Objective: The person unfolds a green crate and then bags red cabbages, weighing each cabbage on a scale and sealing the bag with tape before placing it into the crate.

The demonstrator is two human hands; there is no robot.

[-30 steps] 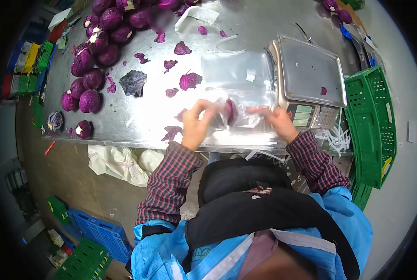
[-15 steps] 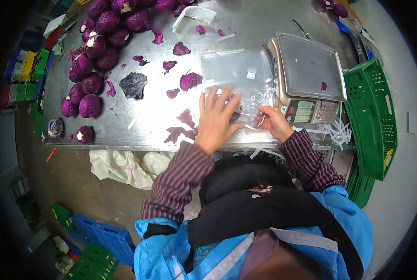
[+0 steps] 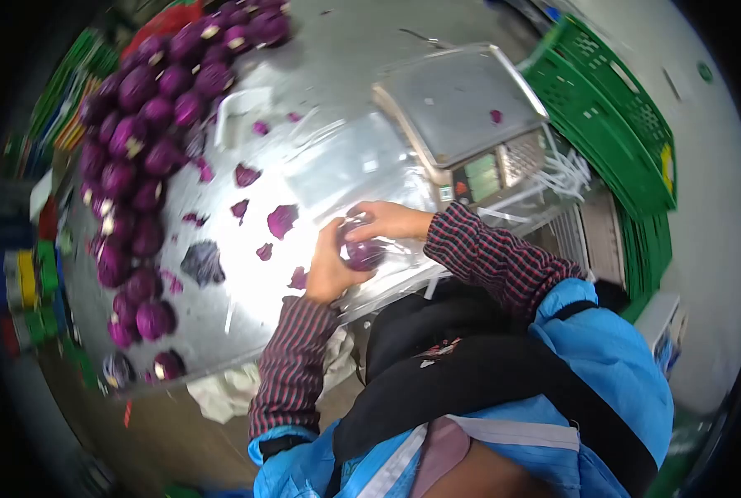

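basically, left hand (image 3: 329, 270) and right hand (image 3: 391, 222) fingers curved round purple cabbage (image 3: 362, 256) in clear plastic (image 3: 399, 249), near tabletop (image 3: 192, 319) edge. likely dense, firm, film slippery; grip both sides.

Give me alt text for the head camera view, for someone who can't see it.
A person's left hand and right hand grip a purple cabbage, with clear plastic around it, near the edge of a metal table. More purple cabbages are heaped on the left; a scale and green crates are on the right.
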